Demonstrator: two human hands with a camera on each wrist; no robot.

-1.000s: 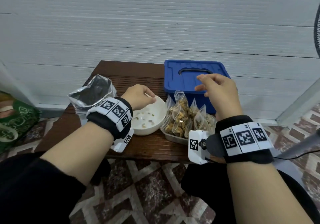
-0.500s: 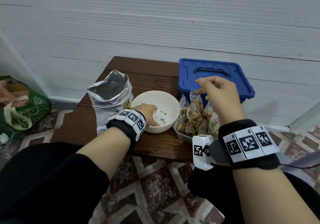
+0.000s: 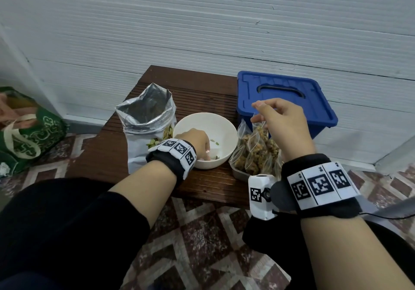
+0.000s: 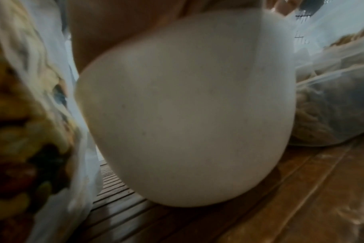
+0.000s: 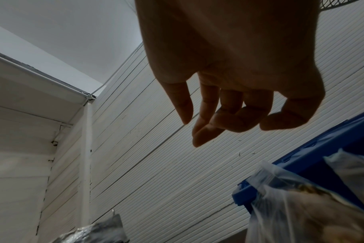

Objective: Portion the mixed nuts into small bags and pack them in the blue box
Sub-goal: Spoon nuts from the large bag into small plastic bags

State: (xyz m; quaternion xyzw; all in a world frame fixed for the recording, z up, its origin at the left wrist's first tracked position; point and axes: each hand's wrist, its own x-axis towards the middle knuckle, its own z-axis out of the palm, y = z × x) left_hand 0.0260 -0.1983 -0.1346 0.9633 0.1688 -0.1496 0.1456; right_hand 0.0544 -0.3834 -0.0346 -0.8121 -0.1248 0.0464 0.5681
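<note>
The white bowl (image 3: 215, 128) stands mid-table with a few nuts left in it. My left hand (image 3: 205, 152) hooks its fingers over the bowl's near rim and grips it. In the left wrist view the bowl's outer wall (image 4: 197, 106) fills the picture. Several small clear bags of mixed nuts (image 3: 256, 155) stand packed in a metal tray (image 3: 240, 174) right of the bowl. My right hand (image 3: 258, 112) hovers just above them, fingers loosely curled and holding nothing (image 5: 229, 123). The blue box (image 3: 280, 101) sits behind the bags with its lid on.
An open foil bag of nuts (image 3: 146, 119) stands left of the bowl, touching my left wrist. The small brown slatted table (image 3: 202, 92) backs onto a white panelled wall. A green carrier bag (image 3: 29, 132) lies on the patterned floor at the left.
My left hand has slid from the bowl's left rim to its near rim, fingers now inside. The right hand has stayed above the small bags. My head has turned, shifting the view.
</note>
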